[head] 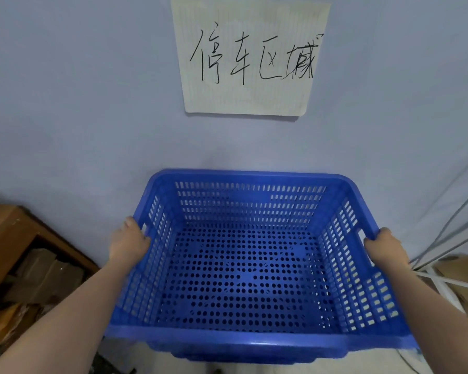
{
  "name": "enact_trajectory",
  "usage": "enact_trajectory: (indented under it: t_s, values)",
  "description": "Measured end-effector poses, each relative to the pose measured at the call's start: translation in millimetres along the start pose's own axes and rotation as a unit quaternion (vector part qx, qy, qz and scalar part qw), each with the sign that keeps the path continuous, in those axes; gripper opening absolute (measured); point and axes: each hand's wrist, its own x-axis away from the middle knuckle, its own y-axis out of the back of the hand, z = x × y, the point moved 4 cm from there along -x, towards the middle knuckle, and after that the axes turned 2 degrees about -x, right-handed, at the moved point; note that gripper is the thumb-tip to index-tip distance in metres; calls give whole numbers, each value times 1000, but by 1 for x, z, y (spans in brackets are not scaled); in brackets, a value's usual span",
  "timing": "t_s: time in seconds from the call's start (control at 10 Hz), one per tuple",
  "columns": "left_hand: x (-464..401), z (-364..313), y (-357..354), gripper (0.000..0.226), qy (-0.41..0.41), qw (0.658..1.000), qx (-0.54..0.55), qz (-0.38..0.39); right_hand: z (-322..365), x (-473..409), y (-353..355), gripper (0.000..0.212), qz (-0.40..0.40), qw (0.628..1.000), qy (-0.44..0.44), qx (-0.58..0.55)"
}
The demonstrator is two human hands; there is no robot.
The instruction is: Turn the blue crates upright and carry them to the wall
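The crate [254, 265] sits upright, open side up, between both hands, its far rim close to the wall [92, 103]. The left hand [129, 242] clamps the left rim at the handle slot; the right hand [387, 248] clamps the right rim.

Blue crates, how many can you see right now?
1 for sure: the blue crate, upright, held at its sides by the left hand and right hand, near the wall. A blue edge beneath it may be another.
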Motion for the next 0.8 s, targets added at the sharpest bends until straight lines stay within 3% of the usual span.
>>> enact_trajectory:
  t_s: [0.1,0.2,0.3,0.4,0.5,0.8]
  values:
    - [25,-3,-4,77,11,999,-48,19,-2,14,5,20,8,999,32,-1]
    - [50,-7,-4,80,33,995,-90,36,-10,30,5,34,18,998,57,-1]
    - [74,-22,-1,63,0,989,-140,54,-17,44,10,43,60,995,77,14]
    - [99,-55,8,59,-127,970,-182,101,-10,58,31,60,106,981,126,102]
    - [123,-88,33,64,-212,949,-217,86,15,69,62,58,117,966,196,125]
    - [155,-137,146,63,-235,963,-127,-34,103,121,158,64,60,939,306,147]
